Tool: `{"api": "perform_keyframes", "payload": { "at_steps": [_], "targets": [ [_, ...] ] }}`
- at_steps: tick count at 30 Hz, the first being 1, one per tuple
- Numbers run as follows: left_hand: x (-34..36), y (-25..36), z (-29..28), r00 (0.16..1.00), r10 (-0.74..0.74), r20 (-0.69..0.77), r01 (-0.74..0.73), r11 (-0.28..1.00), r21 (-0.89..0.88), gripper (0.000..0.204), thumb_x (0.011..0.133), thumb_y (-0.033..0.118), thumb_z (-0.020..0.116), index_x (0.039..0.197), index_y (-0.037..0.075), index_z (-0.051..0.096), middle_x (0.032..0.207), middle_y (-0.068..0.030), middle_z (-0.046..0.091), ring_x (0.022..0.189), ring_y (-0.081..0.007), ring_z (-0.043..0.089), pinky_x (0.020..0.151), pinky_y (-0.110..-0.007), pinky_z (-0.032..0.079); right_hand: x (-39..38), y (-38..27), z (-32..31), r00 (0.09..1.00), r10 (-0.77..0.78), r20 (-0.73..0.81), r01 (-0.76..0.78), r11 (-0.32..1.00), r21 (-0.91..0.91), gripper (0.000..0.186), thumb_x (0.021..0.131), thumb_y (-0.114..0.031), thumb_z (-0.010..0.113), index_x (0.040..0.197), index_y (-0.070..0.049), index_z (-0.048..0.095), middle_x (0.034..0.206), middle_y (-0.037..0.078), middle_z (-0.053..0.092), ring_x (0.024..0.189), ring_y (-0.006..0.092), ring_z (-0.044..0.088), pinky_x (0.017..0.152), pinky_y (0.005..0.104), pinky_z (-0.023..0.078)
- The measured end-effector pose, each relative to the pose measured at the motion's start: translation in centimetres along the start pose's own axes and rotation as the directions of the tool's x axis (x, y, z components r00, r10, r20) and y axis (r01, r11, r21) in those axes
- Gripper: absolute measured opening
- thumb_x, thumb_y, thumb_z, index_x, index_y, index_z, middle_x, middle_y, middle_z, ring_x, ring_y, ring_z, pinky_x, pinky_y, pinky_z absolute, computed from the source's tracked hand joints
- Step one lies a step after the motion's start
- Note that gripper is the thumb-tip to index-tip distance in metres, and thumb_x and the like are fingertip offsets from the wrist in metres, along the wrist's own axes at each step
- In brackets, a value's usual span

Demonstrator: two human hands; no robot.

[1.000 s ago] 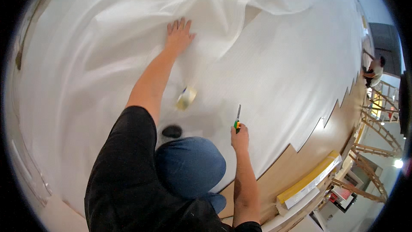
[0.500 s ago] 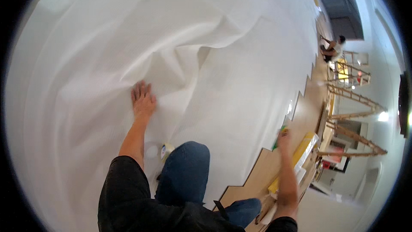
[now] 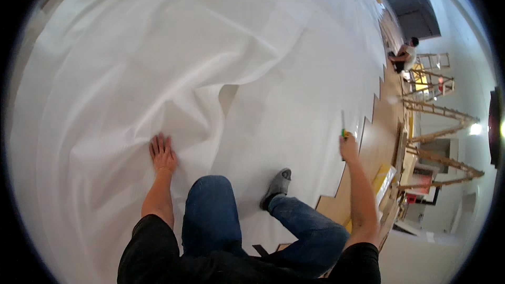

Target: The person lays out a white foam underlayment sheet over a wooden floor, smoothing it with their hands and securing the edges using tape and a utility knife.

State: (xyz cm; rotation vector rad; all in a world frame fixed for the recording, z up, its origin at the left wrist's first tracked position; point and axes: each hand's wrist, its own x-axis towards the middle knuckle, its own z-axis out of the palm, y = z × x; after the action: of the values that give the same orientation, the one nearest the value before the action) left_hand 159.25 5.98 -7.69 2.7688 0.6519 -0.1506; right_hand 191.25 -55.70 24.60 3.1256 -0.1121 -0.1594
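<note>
My left hand (image 3: 163, 153) lies flat with fingers spread on a wide, wrinkled white underlay sheet (image 3: 115, 105). Just beyond it the sheet rises into loose folds, and its edge curls over a smoother white layer (image 3: 284, 110). Out to the right, my right hand (image 3: 349, 147) is closed around a utility knife (image 3: 343, 132) with a green and yellow handle. A thin grey blade points away from me, above the smooth layer near the stepped edge of the wood planks. Whether the blade touches the layer I cannot tell.
Laid wood planks (image 3: 386, 118) run along the right with a stepped edge. A yellow package (image 3: 383, 181) rests on them near my forearm. Wooden stepladders (image 3: 442, 163) stand by the white wall. A person (image 3: 404, 57) crouches at the far right. My shoe (image 3: 278, 183) is on the smooth layer.
My right hand has lifted and moved away from the planks' edge with the knife. My right leg has stepped forward onto the sheet. The tape roll by my knee is out of sight.
</note>
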Motion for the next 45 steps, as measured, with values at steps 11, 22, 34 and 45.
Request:
{"api": "perform_keyframes", "payload": {
  "at_steps": [11, 22, 34, 45],
  "targets": [
    [1.0, 1.0, -1.3, 0.999, -0.047, 0.004, 0.047, 0.998, -0.029, 0.065, 0.089, 0.016, 0.058, 0.154, 0.020, 0.048, 0.171, -0.0069, 0.028, 0.158, -0.0338, 0.022, 0.131, -0.056, 0.014, 18.8, -7.7, 15.1, 0.966, -0.102, 0.238, 0.124, 0.989, -0.079, 0.039, 0.099, -0.030, 0.064, 0.117, 0.005, 0.059, 0.108, 0.029, 0.070, 0.104, 0.0482, 0.067, 0.094, 0.0539, 0.054],
    [1.7, 2.7, 1.2, 0.997, -0.061, -0.047, 0.066, 0.992, 0.112, 0.066, 0.088, 0.011, 0.055, 0.153, 0.018, 0.046, 0.171, -0.0111, 0.027, 0.157, -0.0374, 0.021, 0.130, -0.056, 0.015, 39.7, -9.8, 20.1, 0.949, -0.315, -0.026, 0.312, 0.947, -0.075, 0.055, 0.102, -0.033, 0.058, 0.140, 0.007, 0.052, 0.148, 0.027, 0.052, 0.137, 0.0435, 0.049, 0.117, 0.0518, 0.039],
    [20.0, 23.4, -12.9, 0.918, 0.308, -0.252, -0.347, 0.929, -0.128, 0.019, 0.072, -0.005, 0.069, 0.081, 0.012, 0.071, 0.096, -0.0052, 0.073, 0.089, -0.0267, 0.070, 0.079, -0.042, 0.051, 48.1, -19.5, 29.6, 0.936, -0.260, -0.239, 0.312, 0.925, 0.218, 0.051, 0.108, -0.027, 0.044, 0.153, -0.001, 0.044, 0.165, 0.017, 0.037, 0.153, 0.0371, 0.030, 0.126, 0.0514, 0.022],
    [68.8, 40.8, -3.7, 0.998, 0.049, 0.036, -0.048, 0.999, -0.011, 0.060, 0.108, 0.048, 0.048, 0.160, 0.020, 0.038, 0.171, -0.0148, 0.025, 0.158, -0.0355, 0.021, 0.128, -0.054, 0.018, 48.5, -21.0, 28.6, 0.961, -0.241, -0.137, 0.266, 0.940, 0.214, 0.051, 0.106, -0.023, 0.046, 0.152, -0.001, 0.045, 0.164, 0.017, 0.037, 0.152, 0.0376, 0.030, 0.127, 0.0525, 0.019]
  ]
}}
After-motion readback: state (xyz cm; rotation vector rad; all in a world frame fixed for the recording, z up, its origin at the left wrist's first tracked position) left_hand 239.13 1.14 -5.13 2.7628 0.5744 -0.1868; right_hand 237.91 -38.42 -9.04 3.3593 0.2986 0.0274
